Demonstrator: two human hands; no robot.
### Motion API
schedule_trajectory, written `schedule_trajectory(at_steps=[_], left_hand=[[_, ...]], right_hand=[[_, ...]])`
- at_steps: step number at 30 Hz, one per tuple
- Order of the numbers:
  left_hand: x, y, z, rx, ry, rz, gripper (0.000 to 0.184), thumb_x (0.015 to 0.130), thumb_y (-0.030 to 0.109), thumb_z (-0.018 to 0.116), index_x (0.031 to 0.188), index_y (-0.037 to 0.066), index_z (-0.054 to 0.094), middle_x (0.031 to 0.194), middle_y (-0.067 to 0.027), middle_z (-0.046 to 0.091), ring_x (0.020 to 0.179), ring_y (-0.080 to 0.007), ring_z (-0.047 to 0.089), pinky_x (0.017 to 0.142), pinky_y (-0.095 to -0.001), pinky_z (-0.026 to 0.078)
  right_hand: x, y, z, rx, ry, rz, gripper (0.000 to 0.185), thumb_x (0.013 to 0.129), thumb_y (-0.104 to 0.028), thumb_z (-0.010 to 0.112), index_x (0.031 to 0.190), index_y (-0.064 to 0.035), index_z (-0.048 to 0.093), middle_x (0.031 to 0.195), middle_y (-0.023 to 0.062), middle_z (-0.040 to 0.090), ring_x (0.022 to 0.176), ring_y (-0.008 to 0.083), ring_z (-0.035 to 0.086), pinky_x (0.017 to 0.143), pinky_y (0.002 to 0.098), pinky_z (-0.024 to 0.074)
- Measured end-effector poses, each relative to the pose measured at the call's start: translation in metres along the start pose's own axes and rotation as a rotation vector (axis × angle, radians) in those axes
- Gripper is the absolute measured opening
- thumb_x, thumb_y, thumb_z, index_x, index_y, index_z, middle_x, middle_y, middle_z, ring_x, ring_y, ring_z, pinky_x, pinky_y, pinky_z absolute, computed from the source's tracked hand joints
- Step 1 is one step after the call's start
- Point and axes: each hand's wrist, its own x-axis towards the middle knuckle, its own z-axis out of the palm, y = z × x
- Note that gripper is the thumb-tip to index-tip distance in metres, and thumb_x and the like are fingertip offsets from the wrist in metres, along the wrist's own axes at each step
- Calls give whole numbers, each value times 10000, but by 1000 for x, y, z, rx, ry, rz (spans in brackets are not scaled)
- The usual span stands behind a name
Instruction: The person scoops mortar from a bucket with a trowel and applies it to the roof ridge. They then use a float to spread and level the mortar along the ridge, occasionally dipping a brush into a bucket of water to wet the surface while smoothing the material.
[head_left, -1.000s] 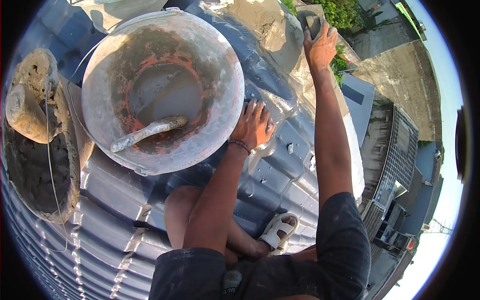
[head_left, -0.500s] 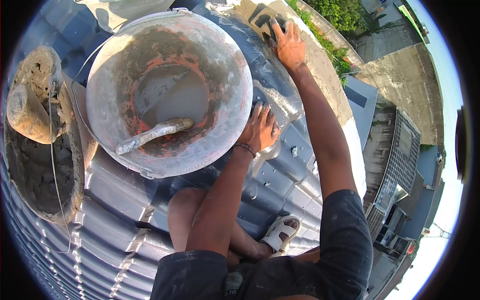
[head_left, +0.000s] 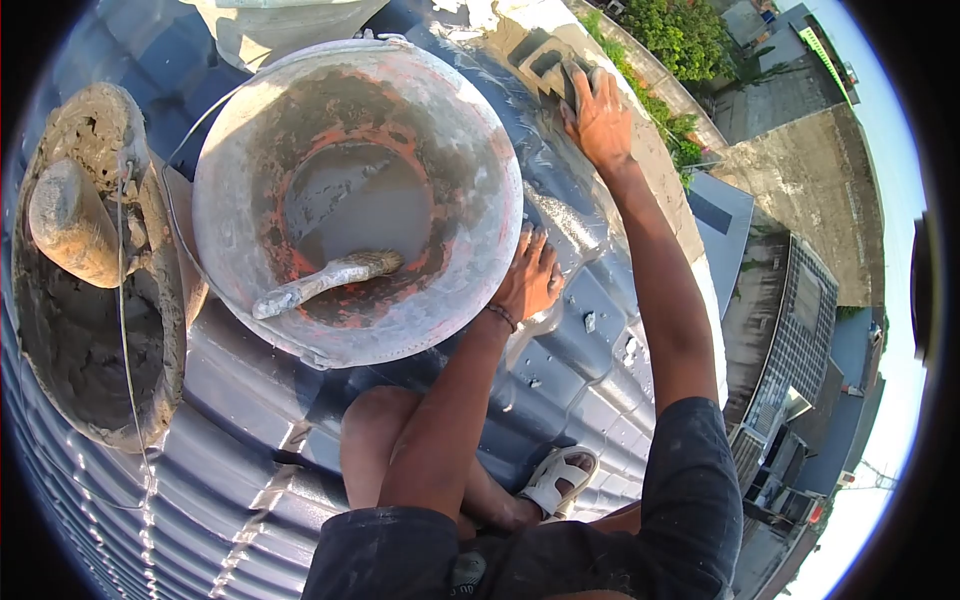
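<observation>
My right hand is closed on a grey trowel-like tool, partly hidden by the fingers, which lies against the wet mortar ridge along the roof edge. My left hand rests with fingers spread on the dark metal roof, beside the rim of a large white bucket. Inside that bucket are grey watery liquid and a brush leaning on the inner wall.
A second bucket with mortar and a rounded, mortar-caked object stands at the far left. A pale container is at the top. Beyond the ridge are plants and lower buildings. My sandalled foot is on the roof.
My right hand with the tool has come from the far upper right toward me and left along the ridge, then slightly back right. My left hand stays on the roof. The view has shifted a little.
</observation>
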Motion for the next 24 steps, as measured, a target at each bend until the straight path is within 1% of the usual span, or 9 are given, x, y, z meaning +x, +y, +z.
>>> schedule_trajectory(at_steps=[1, 5, 8, 10, 11, 14, 18, 20, 24], left_hand=[[0, 1, 0, 0, -2, 4, 266, 864, 302, 617, 911, 45, 671, 1228, -153, 623, 1188, -310, 540, 1014, -472, 417], [4, 0, -6, -2, -4, 3, 264, 860, 298, 624, 908, 43, 672, 1216, -143, 622, 1189, -304, 537, 1019, -470, 419], [4, 0, -7, -16, -13, 11, 258, 853, 290, 632, 912, 42, 675, 1218, -139, 618, 1188, -301, 535, 1010, -458, 422], [3, 0, -6, -9, -2, -1, 254, 850, 289, 635, 904, 43, 671, 1212, -138, 615, 1186, -303, 534, 1002, -458, 425], [4, 0, -6, -6, -10, 5, 256, 844, 287, 641, 906, 40, 672, 1203, -140, 613, 1184, -303, 535, 1002, -457, 426], [5, 1, -8, -7, 11, -1, 263, 837, 284, 646, 911, 33, 673, 1201, -140, 612, 1184, -302, 535, 1006, -449, 423], [3, 0, -5, 5, 12, 7, 273, 844, 301, 636, 904, 38, 672, 1219, -146, 621, 1187, -304, 535, 1014, -457, 416], [4, 0, -6, 10, -2, 10, 277, 845, 305, 634, 909, 38, 674, 1222, -147, 624, 1185, -302, 536, 1016, -459, 414], [4, 1, -6, 11, -9, 7, 281, 844, 305, 633, 922, 39, 679, 1216, -143, 629, 1186, -293, 535, 1017, -457, 413]], right_hand=[[5, -10, 0, 97, -72, -10, 593, 873, -282, 678, 1414, -236, 440, 1240, 157, 497, 1158, 348, 522, 732, 447, 587], [46, -35, 24, 88, -52, 53, 578, 881, -244, 656, 1417, -237, 440, 1231, 141, 504, 1162, 333, 525, 728, 428, 596], [78, -47, 29, 23, 1, -26, 561, 873, -230, 656, 1396, -220, 454, 1219, 139, 508, 1166, 326, 527, 719, 425, 594], [98, -47, 29, 29, 38, 68, 581, 852, -245, 683, 1378, -181, 444, 1211, 155, 507, 1163, 331, 526, 724, 433, 590], [109, -39, 45, 74, 188, 171, 631, 824, -271, 721, 1365, -144, 421, 1193, 171, 501, 1154, 344, 526, 740, 452, 585], [115, -4, 29, 147, 164, 453, 657, 832, -343, 725, 1365, -130, 405, 1202, 186, 489, 1132, 368, 534, 776, 489, 563], [81, 29, 22, 112, 225, 355, 625, 843, -318, 717, 1358, -134, 414, 1246, 199, 475, 1142, 389, 529, 782, 529, 541], [52, 15, 3, 127, 93, 100, 639, 833, -302, 727, 1372, -154, 418, 1287, 200, 464, 1187, 390, 511, 790, 534, 540], [45, -21, 19, 171, -135, 37, 755, 797, -295, 763, 1440, -205, 377, 1326, 199, 450, 1278, 381, 450, 841, 517, 551]])
